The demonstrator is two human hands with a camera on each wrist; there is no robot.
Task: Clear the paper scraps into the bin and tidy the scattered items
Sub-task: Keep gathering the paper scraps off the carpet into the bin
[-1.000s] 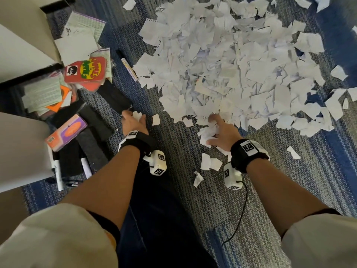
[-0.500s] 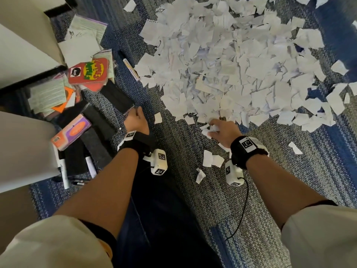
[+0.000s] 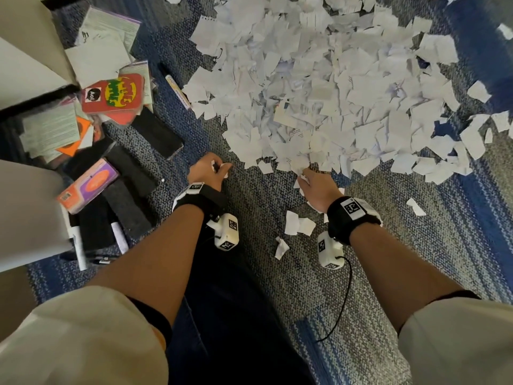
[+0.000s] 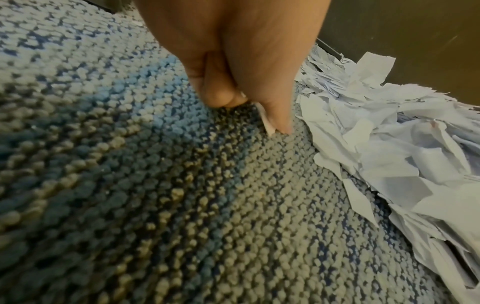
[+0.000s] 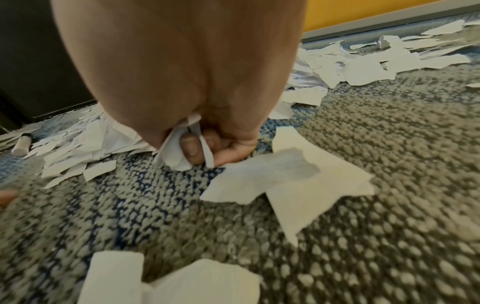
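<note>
A: What covers the floor?

B: A blue-and-grey looped carpet [image 3: 277, 287], with a big heap of paper scraps [image 3: 327, 87] spread just beyond both hands.

A: And the left hand [image 3: 206, 170]?

B: Its fingers are curled, pinching a small white scrap [image 4: 267, 121] against the thumb, low over bare carpet. The heap's edge lies to its right, near but apart.

A: The right hand [image 3: 319, 190]?

B: Curled round a crumpled bunch of scraps [image 5: 179, 148], knuckles at the heap's near edge. Loose pieces [image 3: 298, 225] lie on the carpet just behind it, by the wrist.

A: Anything else?

B: To the left of the left hand lie scattered items: a red card pack [image 3: 113, 94], an orange-and-purple box [image 3: 88, 186], black strips [image 3: 156, 133] and markers [image 3: 79, 248].
</note>
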